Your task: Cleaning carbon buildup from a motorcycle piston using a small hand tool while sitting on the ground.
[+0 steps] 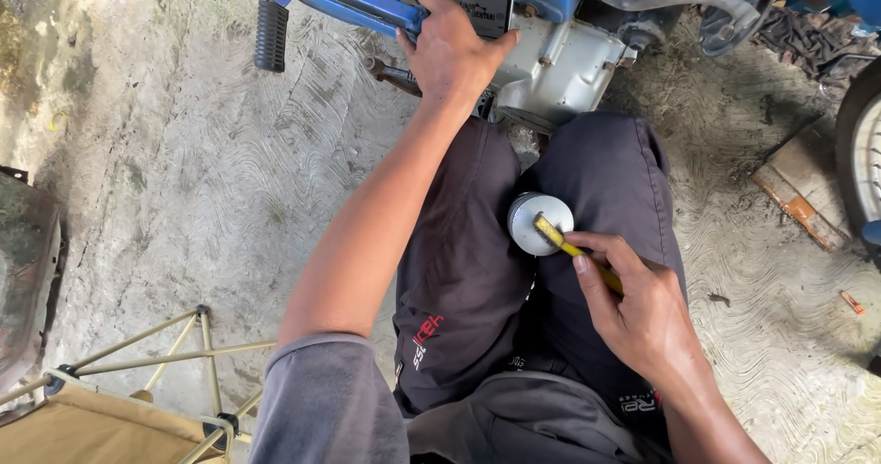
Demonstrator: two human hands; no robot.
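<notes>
My left hand [451, 53], top centre of the frame, grips the blue motorcycle frame [367, 0] to steady me; my right hand [633, 308], lower right, pinches a yellow-handled brush [567, 246], its tip dipped in the small round tin [540, 223] resting between my knees at centre

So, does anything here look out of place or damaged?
Mildly odd: the small round tin sits on the person's lap, not the floor, while the right hand dips a yellow-handled brush into it. I see no spill.

Round silver tin [537, 223] on lap, yellow brush [562, 244] across it
</notes>
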